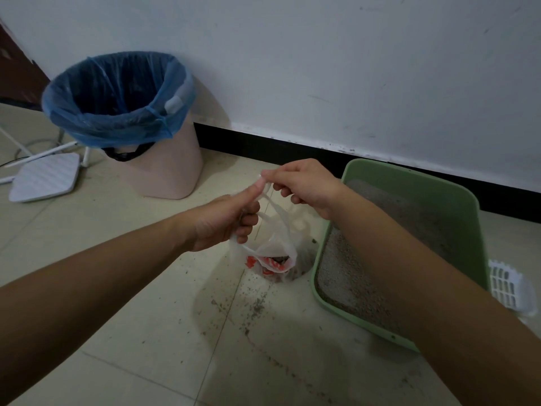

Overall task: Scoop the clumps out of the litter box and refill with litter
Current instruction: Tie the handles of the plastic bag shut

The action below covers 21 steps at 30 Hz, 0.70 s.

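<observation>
Both hands up over the tiled floor: left hand [225,221] and right hand [304,186] pinch the handles of a thin white plastic bag [272,250], just left of the green plastic litter box [409,183].

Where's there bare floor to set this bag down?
Bare tile lies between the pink bin and the plastic bag, and across the near-left tiles. Crowded: scattered litter on the bag's near side, the litter box right of it, the scoop beyond.
</observation>
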### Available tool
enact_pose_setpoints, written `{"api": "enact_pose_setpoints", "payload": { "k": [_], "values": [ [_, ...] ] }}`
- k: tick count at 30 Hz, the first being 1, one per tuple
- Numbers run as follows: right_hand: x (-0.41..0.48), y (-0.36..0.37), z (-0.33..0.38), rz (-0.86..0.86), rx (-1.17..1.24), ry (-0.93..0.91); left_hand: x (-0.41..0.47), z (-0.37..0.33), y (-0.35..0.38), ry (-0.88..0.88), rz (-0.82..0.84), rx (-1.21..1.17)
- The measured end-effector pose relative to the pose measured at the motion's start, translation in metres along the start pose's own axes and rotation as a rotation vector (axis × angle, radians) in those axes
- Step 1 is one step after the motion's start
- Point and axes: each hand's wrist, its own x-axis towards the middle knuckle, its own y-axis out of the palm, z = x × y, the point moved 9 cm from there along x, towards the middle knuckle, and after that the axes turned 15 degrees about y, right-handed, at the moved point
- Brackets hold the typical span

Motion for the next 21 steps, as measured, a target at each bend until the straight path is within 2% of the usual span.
{"api": "enact_pose_setpoints", "payload": {
  "k": [5, 8, 11, 16, 21],
  "values": [
    [0.002, -0.015, -0.015, -0.094, 0.086, 0.012, 0.001, 0.008, -0.016, -0.017, -0.155, -0.197],
    [-0.008, -0.022, -0.021, -0.115, 0.170, -0.066, -0.001, 0.007, -0.022, -0.010, -0.218, -0.370],
    [-0.018, -0.018, -0.031, -0.009, 0.180, -0.107, -0.002, 0.003, -0.024, 0.019, -0.250, -0.418],
    [-0.018, 0.019, -0.071, 0.220, -0.079, 0.051, 0.002, 0.003, -0.026, 0.061, -0.288, -0.495],
    [-0.008, 0.021, -0.079, 0.231, -0.140, 0.015, 0.006, 0.006, -0.021, 0.085, -0.190, -0.520]
  ]
}}
